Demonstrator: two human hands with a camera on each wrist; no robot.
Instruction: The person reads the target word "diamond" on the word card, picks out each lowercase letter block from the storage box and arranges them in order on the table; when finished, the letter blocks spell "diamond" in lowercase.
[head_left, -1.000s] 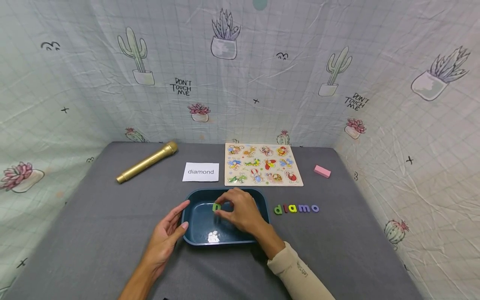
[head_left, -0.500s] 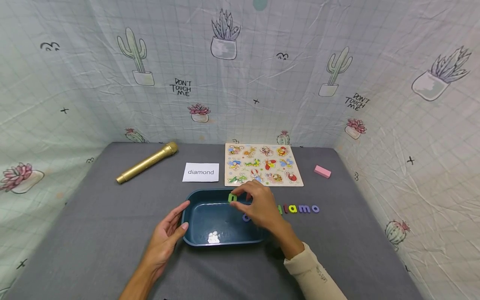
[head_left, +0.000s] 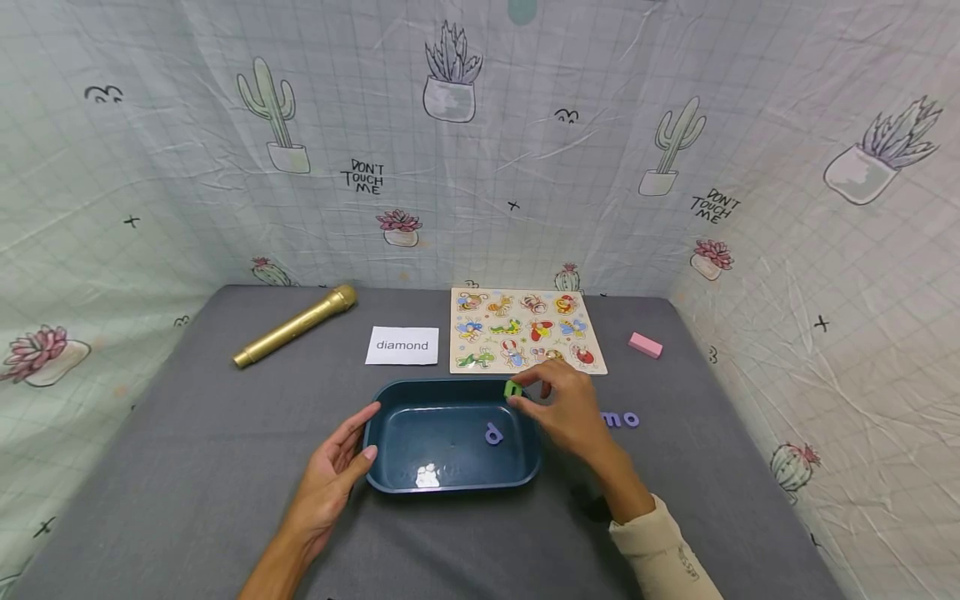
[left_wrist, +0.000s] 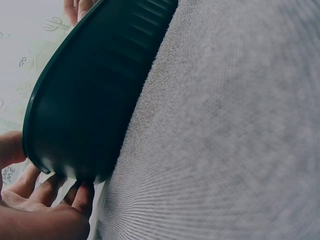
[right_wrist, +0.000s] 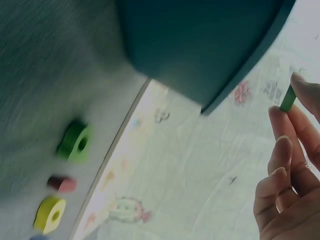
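Observation:
My right hand [head_left: 564, 408] pinches a green letter n [head_left: 512, 390] between thumb and fingertips, above the right end of the blue tray [head_left: 450, 486]. In the right wrist view the green letter [right_wrist: 288, 98] shows edge-on, high beside the tray wall. A purple letter d [head_left: 492, 433] lies inside the tray. My left hand [head_left: 327, 479] holds the tray's left end, thumb and index finger at the rim, the other fingers [left_wrist: 82, 197] against the outer wall. Right of the tray lie purple letters m [head_left: 611, 419] and o [head_left: 631, 420]; green, red and yellow letters [right_wrist: 50, 214] are hidden from the head view.
A white card reading "diamond" [head_left: 402, 345] and a wooden insect puzzle board [head_left: 525, 331] lie behind the tray. A gold microphone [head_left: 295, 326] lies at the back left, a pink eraser-like block [head_left: 645, 345] at the back right. Patterned cloth [head_left: 510, 150] surrounds the grey table [head_left: 187, 467].
My right hand has lifted the green n and carried it rightward to the tray's right rim, uncovering the purple d and covering the row's first letters. My left hand has stayed put.

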